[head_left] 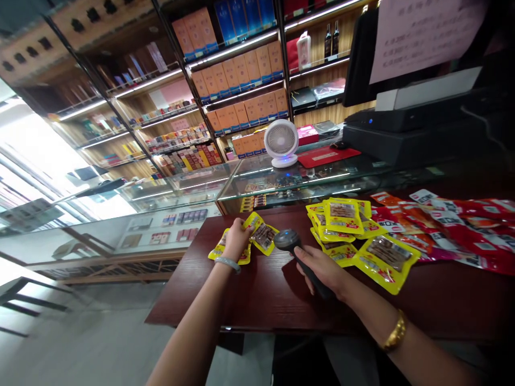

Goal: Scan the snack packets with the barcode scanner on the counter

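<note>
My left hand (pixel 236 239) is closed at the left end of the dark table, its fingers pinching the edge of a yellow snack packet (pixel 263 237) with a clear window. Beneath that hand lies another yellow packet (pixel 219 245), partly covered by it. A black barcode scanner (pixel 286 239) is gripped by its handle in my right hand (pixel 322 268), its head close to the pinched packet. To the right of the scanner lies a pile of yellow packets (pixel 341 214), with one more packet (pixel 387 261) in front of it.
Red and orange snack packets (pixel 462 228) are spread along the table's right side. Behind the table (pixel 257 300) stands a glass display counter (pixel 237 182) bearing a white fan (pixel 281 140) and a red mat (pixel 328 156). A monitor (pixel 362 59) rises at the right.
</note>
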Available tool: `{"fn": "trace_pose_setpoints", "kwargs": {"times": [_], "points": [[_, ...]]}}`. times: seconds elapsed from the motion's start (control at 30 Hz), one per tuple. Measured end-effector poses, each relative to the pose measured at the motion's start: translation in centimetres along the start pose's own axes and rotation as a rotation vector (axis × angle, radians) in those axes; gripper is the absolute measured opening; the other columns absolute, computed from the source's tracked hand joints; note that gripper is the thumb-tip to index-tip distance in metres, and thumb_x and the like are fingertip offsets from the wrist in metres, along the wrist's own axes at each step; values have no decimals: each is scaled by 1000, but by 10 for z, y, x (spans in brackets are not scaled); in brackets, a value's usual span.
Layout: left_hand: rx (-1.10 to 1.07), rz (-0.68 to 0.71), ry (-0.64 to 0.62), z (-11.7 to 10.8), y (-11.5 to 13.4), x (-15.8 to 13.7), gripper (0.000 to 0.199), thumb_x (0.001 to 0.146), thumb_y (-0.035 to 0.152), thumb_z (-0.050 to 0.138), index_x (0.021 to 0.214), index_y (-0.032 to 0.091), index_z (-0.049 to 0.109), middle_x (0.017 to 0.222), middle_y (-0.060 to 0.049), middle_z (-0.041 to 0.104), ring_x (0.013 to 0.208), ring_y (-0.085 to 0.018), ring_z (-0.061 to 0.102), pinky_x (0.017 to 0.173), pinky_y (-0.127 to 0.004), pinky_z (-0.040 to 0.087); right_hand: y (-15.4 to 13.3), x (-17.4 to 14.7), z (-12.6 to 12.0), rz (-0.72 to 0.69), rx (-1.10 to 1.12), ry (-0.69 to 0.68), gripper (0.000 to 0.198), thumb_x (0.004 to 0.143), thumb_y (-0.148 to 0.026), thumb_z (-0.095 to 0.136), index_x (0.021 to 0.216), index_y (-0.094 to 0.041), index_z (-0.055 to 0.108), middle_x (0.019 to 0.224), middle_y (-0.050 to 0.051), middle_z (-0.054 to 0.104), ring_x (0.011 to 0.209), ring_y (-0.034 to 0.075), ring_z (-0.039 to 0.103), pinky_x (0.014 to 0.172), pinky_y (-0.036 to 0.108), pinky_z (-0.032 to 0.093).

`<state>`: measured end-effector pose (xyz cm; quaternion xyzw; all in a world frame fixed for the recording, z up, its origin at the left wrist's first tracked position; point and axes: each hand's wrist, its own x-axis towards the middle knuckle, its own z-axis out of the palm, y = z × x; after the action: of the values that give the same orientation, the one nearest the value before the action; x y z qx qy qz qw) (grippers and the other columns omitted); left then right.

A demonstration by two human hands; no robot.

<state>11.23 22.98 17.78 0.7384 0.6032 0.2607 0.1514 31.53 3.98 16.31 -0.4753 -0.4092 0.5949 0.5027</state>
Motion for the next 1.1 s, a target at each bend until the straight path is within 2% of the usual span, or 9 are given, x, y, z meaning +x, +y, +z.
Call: {"fn": "trace_pose_setpoints", "kwargs": {"times": [0.27,0.4,0.5,0.6,0.83,0.97,1.1], "points": [[-211,10,39,2,13,-5,31,79,43,62,98,19,56,81,-1,67,69,-15,63,62,-25,48,-9,-13,2,-10,12,-26,49,80,-70,55,84,-22,47,55,-11,50,27,6,46,27,18,36],[-484,-11,23,1,32,-5,35,79,41,64,103,17,56,90,-4,68,71,-15,65,61,-25,53,-12,-20,-3,-79,27,21,45,83,-66,54,77,-22,42,56,-11,48,28,6,46,27,18,36],[-763,-76,-80,5,60,-4,34,84,34,60,113,17,54,103,-8,69,76,-16,68,63,-27,56,-17,-28,-11,-129,24,70,43,85,-64,53,82,-22,45,56,-11,48,29,7,46,28,18,35],[-918,-128,-242,20,96,-9,36,86,25,57,121,18,52,110,-8,69,82,-16,70,69,-28,57,-24,-37,-19,-168,40,129,41,86,-63,53,86,-22,48,58,-9,51,30,6,46,30,18,36],[-1150,-37,-392,76,174,-37,42,76,26,68,115,12,59,109,-13,71,84,-18,69,77,-30,55,-30,-52,-38,-212,128,218,43,84,-65,54,86,-22,47,58,-10,49,32,6,45,30,18,38],[-1263,33,-560,92,196,-43,45,69,30,77,108,11,65,103,-12,72,83,-18,68,77,-28,52,-26,-56,-52,-224,138,292,46,83,-66,55,82,-21,47,60,-8,51,32,6,45,30,18,34],[-1220,-16,-653,87,196,-42,49,67,32,79,110,12,68,98,-10,73,76,-16,67,68,-25,50,-25,-58,-60,-235,147,312,45,84,-66,55,82,-22,47,58,-9,50,31,6,43,29,18,34]]}}
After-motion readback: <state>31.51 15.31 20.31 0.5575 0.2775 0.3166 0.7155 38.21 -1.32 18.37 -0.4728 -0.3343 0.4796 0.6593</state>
